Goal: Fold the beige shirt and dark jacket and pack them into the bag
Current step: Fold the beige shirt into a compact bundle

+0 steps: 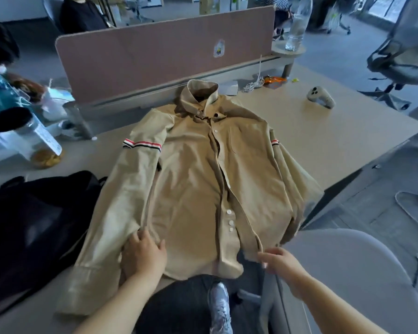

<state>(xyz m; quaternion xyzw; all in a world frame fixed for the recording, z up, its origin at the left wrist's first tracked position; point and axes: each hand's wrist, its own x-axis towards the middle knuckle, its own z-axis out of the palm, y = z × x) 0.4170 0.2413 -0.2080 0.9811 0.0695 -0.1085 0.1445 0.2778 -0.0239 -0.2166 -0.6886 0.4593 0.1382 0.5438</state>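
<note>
At far left a dark bundle [34, 225] lay on the tabletop [299, 131]; whether it was the bag, the jacket or both could not be determined. Just beside it, the left hand [144, 255] rested open and flat on the near left side of the beige shirt [191, 177], which lay spread face up, collar away, sleeves alongside the body. The right hand [278, 260] touched the near right hem; blur prevented telling whether it pinched the cloth. Assessment: smoothing before the first fold. The next move calls for a firm hold on one side and sleeve, brought across the front.
</note>
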